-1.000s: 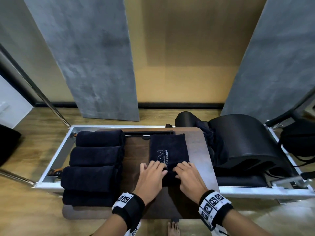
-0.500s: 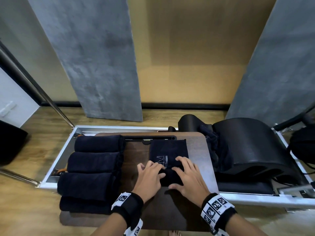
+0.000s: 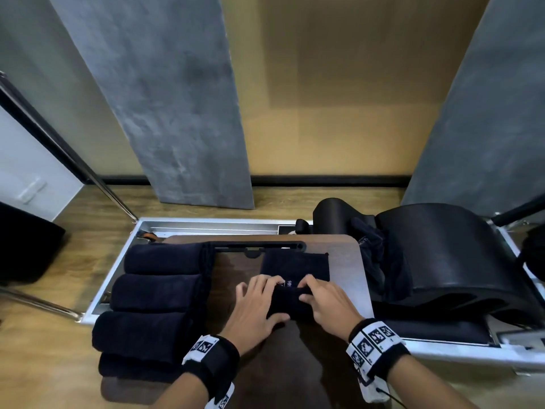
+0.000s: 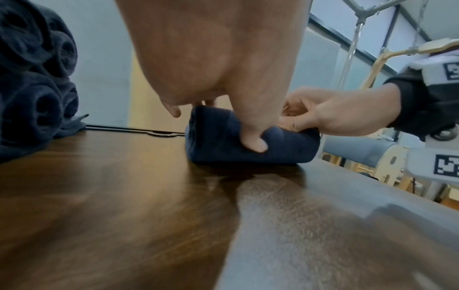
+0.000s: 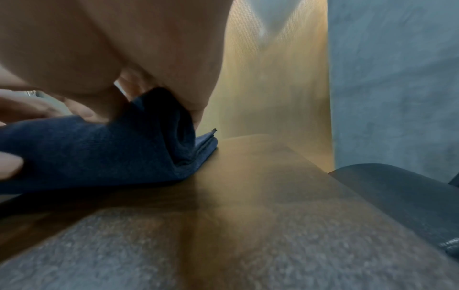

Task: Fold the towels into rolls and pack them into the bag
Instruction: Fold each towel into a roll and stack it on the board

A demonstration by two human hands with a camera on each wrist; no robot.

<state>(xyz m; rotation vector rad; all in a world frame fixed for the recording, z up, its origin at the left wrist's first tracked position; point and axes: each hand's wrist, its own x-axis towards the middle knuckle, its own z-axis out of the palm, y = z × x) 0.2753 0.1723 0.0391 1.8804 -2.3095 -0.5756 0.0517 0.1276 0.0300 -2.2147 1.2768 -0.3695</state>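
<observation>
A dark navy towel lies on the brown wooden board, its near part wound into a roll. My left hand grips the roll's left end, thumb on the near side and fingers over the top. My right hand grips the right end the same way. The flat far part of the towel carries white lettering, mostly hidden by my fingers. Several finished dark rolls lie stacked at the board's left. A dark bag-like cloth hangs at the right.
The board lies across a metal-framed exercise machine with a black curved pad on the right. A black handle slot runs along the board's far edge. Grey wall panels and wooden floor lie beyond.
Both hands have moved away from me along the towel, and the roll has grown thicker. The flat stretch of towel beyond my fingers is shorter, with the lettering now mostly covered.
</observation>
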